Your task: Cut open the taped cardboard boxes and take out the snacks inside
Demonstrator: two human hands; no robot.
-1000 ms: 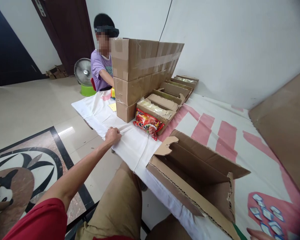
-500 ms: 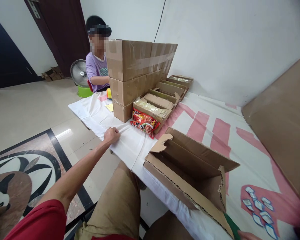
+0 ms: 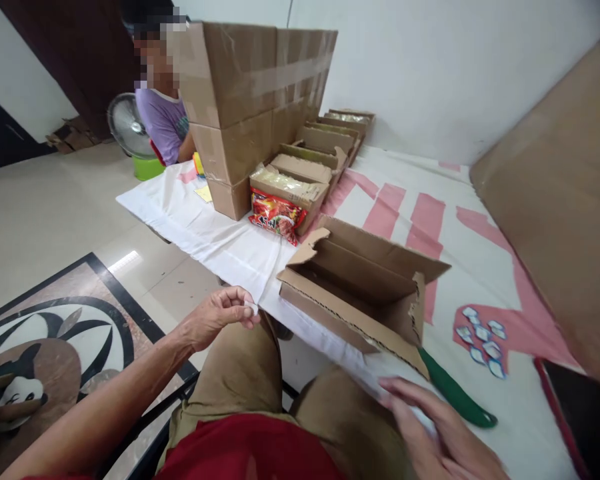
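Note:
My left hand (image 3: 227, 312) hovers over my lap near the table edge, with thumb and fingers pinched on a small white piece (image 3: 251, 308); whether it is paper or something else I cannot tell. At the lower right, my right hand (image 3: 433, 427) has its fingers stretched out by the front edge of the cloth, nothing seen in it, slightly blurred. Beside it lies a curved green handle (image 3: 457, 393), its other end hidden behind the box. An open cardboard box (image 3: 330, 318) with raised, torn flaps sits on the table between both hands.
A red noodle packet (image 3: 277, 217) leans against a row of opened boxes (image 3: 303, 190). Taped cartons (image 3: 243, 80) are stacked behind. Small white-and-blue pieces (image 3: 480, 337) and a dark red-edged object (image 3: 580, 413) lie right. Another person (image 3: 163, 120) sits across, near a fan (image 3: 127, 123).
My left hand has left the cloth and come nearer my lap, pinching a small white piece. My right hand has moved left off the green handle. The view has tilted down.

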